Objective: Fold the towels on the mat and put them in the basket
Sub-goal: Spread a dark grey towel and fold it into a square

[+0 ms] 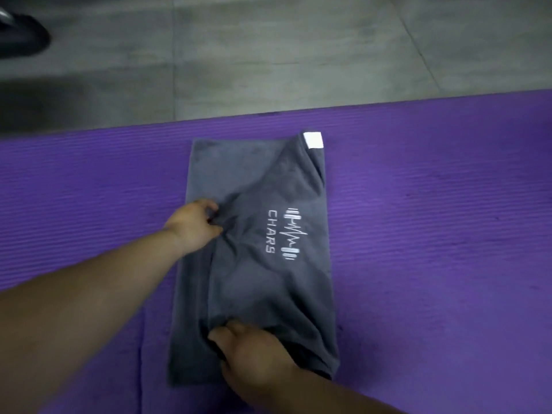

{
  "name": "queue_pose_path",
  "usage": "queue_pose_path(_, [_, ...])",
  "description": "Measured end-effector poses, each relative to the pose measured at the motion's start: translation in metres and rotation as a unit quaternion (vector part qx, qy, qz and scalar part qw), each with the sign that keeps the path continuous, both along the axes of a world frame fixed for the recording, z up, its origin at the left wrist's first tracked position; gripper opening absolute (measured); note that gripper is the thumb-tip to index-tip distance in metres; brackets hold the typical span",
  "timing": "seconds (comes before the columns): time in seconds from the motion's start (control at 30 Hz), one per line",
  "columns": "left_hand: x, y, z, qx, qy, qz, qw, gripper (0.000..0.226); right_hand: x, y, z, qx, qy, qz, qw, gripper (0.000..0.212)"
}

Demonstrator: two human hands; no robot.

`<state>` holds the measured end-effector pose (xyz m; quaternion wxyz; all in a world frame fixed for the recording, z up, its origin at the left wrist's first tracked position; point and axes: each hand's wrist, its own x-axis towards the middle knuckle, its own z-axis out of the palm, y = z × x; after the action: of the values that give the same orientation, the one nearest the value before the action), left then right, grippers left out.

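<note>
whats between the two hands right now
Only the grey towel: a creased stretch of its folded top layer runs from the left hand to the right hand, seen in the head view.

Grey towel (263,282) with white "CHARS" logo and white tag, folded lengthwise, creased, lying flat on a ribbed purple mat (433,234), tag at the far corner
</note>
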<state>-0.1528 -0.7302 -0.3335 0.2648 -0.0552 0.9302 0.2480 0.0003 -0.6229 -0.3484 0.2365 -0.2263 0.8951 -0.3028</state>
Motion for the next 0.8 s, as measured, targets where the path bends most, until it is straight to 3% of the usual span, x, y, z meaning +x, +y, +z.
queue_pose_path(0.07, [-0.006,-0.010,-0.006,0.004,-0.007,-0.009,1.000,0.047,-0.001,-0.005,0.007,0.007,-0.082,0.010,0.997,0.050])
queue_pose_path(0.1, [-0.011,-0.009,-0.008,0.015,0.005,-0.018,1.000,0.049,0.000,-0.002,0.009,0.007,-0.082,-0.002,0.997,0.050])
queue_pose_path(0.17, [-0.019,0.001,-0.009,0.036,0.064,-0.052,0.996,0.058,-0.002,0.014,0.007,-0.008,0.012,-0.010,1.000,0.042])
queue_pose_path(0.3, [-0.017,0.040,-0.005,0.059,0.235,-0.231,0.942,0.064,-0.008,0.052,0.002,0.126,0.089,-0.057,0.986,0.035])
queue_pose_path(0.4, [-0.024,0.061,-0.024,0.011,0.218,-0.284,0.934,0.066,-0.003,0.053,-0.010,0.158,0.125,-0.053,0.978,0.031])
queue_pose_path(0.57, [-0.048,0.064,-0.041,0.004,0.220,-0.185,0.958,0.044,0.017,0.019,-0.049,0.167,0.180,-0.213,0.946,0.029])
queue_pose_path(0.7, [-0.073,0.048,-0.035,0.199,0.188,0.020,0.962,0.035,0.026,0.017,-0.055,0.169,0.222,-0.262,0.924,0.026])
queue_pose_path(0.8, [-0.091,0.016,-0.041,0.239,0.153,0.156,0.946,0.029,0.023,0.020,-0.055,0.174,0.234,-0.244,0.925,0.028])
